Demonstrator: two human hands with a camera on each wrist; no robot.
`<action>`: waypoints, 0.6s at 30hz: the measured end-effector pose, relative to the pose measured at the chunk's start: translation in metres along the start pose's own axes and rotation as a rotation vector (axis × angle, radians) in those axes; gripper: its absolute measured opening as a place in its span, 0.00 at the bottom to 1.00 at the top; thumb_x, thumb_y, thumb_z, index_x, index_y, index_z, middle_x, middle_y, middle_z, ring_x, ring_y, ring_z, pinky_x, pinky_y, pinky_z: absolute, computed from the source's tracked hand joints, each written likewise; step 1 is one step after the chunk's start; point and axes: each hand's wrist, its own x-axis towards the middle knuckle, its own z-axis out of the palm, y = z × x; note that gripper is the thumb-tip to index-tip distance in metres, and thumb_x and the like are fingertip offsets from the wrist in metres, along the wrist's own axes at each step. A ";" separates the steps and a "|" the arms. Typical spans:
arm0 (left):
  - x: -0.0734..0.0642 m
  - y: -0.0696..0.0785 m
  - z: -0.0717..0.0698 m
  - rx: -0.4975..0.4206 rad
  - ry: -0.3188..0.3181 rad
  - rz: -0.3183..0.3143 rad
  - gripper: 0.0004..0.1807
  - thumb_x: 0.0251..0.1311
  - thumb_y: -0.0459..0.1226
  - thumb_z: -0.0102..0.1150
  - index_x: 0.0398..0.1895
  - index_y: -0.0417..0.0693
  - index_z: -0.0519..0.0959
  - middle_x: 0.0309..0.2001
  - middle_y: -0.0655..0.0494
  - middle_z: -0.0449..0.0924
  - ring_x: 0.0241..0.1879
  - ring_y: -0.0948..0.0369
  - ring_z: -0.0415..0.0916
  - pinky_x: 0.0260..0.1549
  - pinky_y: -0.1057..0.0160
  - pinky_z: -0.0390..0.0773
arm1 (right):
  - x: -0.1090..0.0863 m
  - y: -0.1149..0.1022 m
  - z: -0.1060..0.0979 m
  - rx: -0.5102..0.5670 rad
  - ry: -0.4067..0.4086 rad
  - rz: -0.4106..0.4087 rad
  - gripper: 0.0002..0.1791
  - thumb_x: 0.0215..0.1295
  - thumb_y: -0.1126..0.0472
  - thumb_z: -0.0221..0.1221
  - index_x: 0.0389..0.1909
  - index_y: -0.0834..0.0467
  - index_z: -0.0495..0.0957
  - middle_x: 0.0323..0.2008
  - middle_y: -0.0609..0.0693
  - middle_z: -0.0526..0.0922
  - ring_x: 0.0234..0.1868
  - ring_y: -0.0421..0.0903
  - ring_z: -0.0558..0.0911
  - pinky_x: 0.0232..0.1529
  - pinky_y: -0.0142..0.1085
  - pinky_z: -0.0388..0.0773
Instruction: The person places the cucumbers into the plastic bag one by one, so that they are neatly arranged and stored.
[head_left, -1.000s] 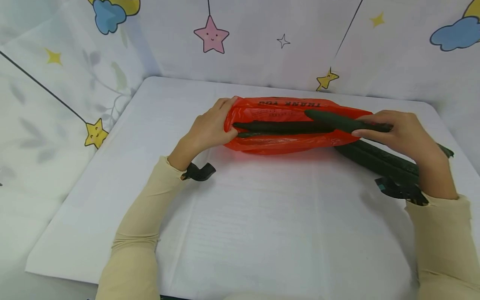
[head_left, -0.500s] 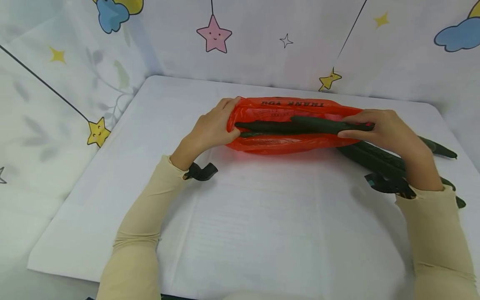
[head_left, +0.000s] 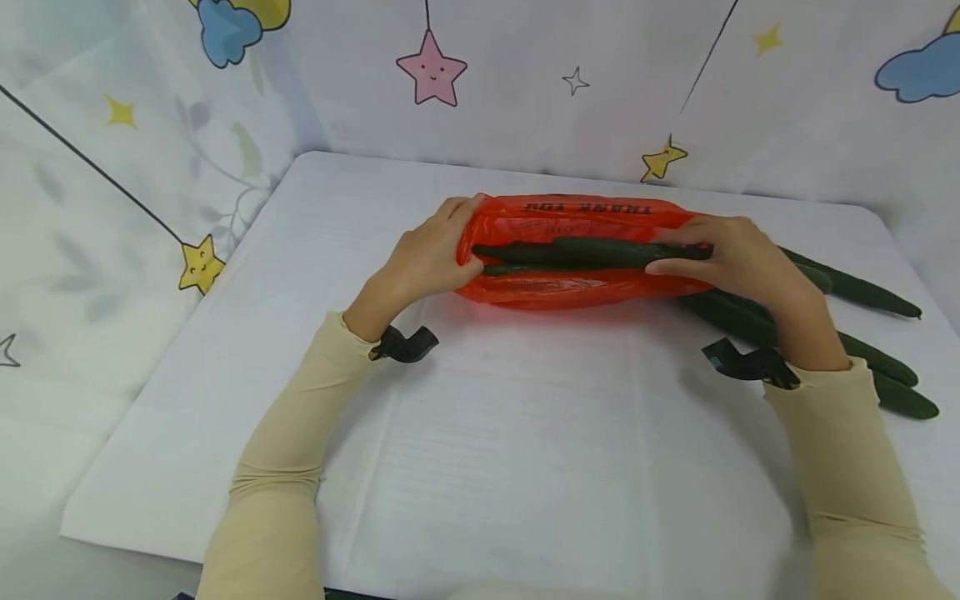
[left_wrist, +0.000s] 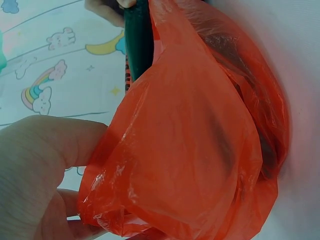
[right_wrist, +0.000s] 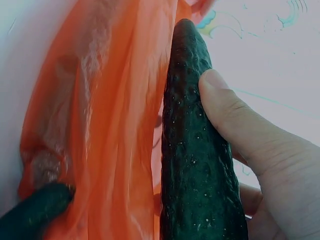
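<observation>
At the red bag (head_left: 577,293)'s mouth, the right hand (head_left: 731,260) is pinching a cucumber (head_left: 611,251), likely stiff, best held mid-length; the left hand (head_left: 426,260), fingertips partly hidden, is apparently pinching the bag's rim.

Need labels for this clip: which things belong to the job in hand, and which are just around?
In the job:
red bag, gripped by the left hand
cucumber in the right hand
bagged cucumbers
loose cucumbers, probably

Just around:
table
patterned backdrop
</observation>
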 end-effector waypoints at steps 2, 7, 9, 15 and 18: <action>0.000 0.000 0.000 0.003 0.001 0.000 0.43 0.57 0.38 0.54 0.76 0.45 0.52 0.71 0.47 0.58 0.58 0.51 0.71 0.37 0.49 0.81 | 0.002 -0.003 0.002 -0.012 -0.001 -0.006 0.27 0.58 0.50 0.68 0.57 0.58 0.80 0.52 0.58 0.81 0.53 0.54 0.76 0.52 0.53 0.71; 0.000 0.001 0.000 0.004 0.000 0.004 0.43 0.56 0.38 0.54 0.76 0.45 0.52 0.71 0.47 0.58 0.59 0.51 0.70 0.37 0.49 0.81 | 0.008 -0.009 0.008 -0.020 0.001 -0.032 0.25 0.58 0.48 0.68 0.54 0.54 0.82 0.51 0.54 0.82 0.53 0.50 0.77 0.51 0.51 0.72; 0.001 0.001 0.001 0.002 -0.003 0.004 0.43 0.56 0.38 0.54 0.76 0.45 0.52 0.71 0.47 0.58 0.60 0.51 0.70 0.38 0.49 0.82 | 0.011 -0.011 0.011 -0.010 -0.001 -0.037 0.25 0.57 0.48 0.68 0.54 0.55 0.83 0.51 0.55 0.82 0.53 0.51 0.77 0.52 0.52 0.73; 0.001 0.000 0.002 -0.001 -0.010 0.000 0.43 0.57 0.39 0.54 0.77 0.46 0.52 0.72 0.48 0.58 0.61 0.51 0.69 0.39 0.49 0.82 | 0.017 -0.021 0.016 -0.021 -0.015 -0.065 0.24 0.58 0.51 0.68 0.54 0.55 0.82 0.51 0.55 0.82 0.53 0.52 0.77 0.53 0.53 0.73; 0.002 0.000 0.002 0.001 -0.009 -0.001 0.43 0.57 0.39 0.55 0.77 0.46 0.52 0.72 0.47 0.58 0.61 0.51 0.69 0.39 0.49 0.82 | 0.021 -0.024 0.019 -0.042 -0.009 -0.095 0.23 0.57 0.52 0.69 0.54 0.56 0.82 0.49 0.54 0.82 0.51 0.51 0.77 0.52 0.52 0.74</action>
